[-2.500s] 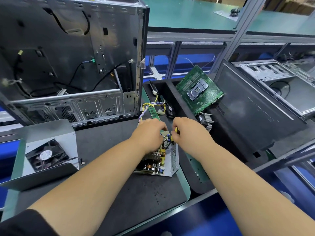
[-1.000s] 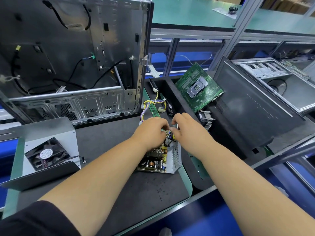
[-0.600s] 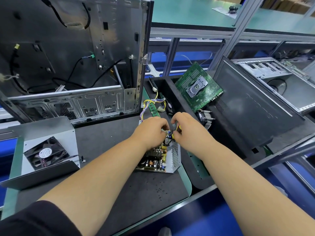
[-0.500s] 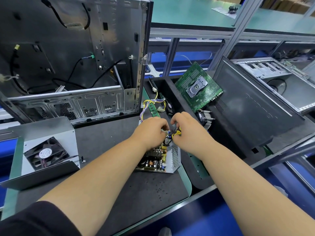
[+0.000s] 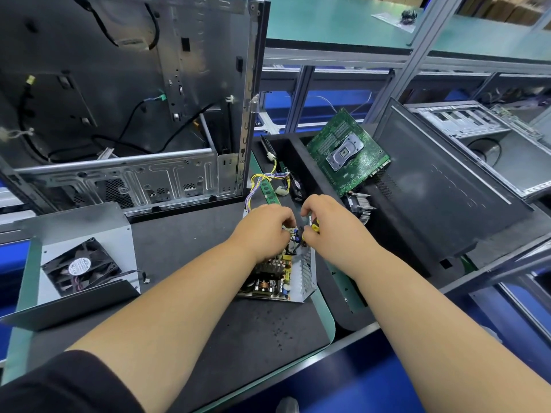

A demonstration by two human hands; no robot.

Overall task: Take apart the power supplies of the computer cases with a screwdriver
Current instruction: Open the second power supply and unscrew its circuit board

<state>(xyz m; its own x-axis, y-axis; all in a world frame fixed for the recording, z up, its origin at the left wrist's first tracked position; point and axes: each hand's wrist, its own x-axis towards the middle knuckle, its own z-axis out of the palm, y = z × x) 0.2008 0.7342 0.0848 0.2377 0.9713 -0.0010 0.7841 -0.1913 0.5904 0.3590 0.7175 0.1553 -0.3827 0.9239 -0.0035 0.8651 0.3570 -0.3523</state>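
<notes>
Opened power supply (image 5: 293, 280) on mat (image 5: 185, 242), computer case (image 5: 134, 114) behind, fan cover (image 5: 77, 263) left, motherboard (image 5: 347, 153) right.

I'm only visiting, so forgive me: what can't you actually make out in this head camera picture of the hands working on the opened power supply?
- Screwdriver: only a bit of yellow handle shows; the right hand hides its tip.
- Far end of the power supply: covered by both hands, so no screw shows.
- What the left hand grips: hidden under its curled fingers.
- Fan label: too small to read.
- Computer case: cut off by the top and left edges.
</notes>
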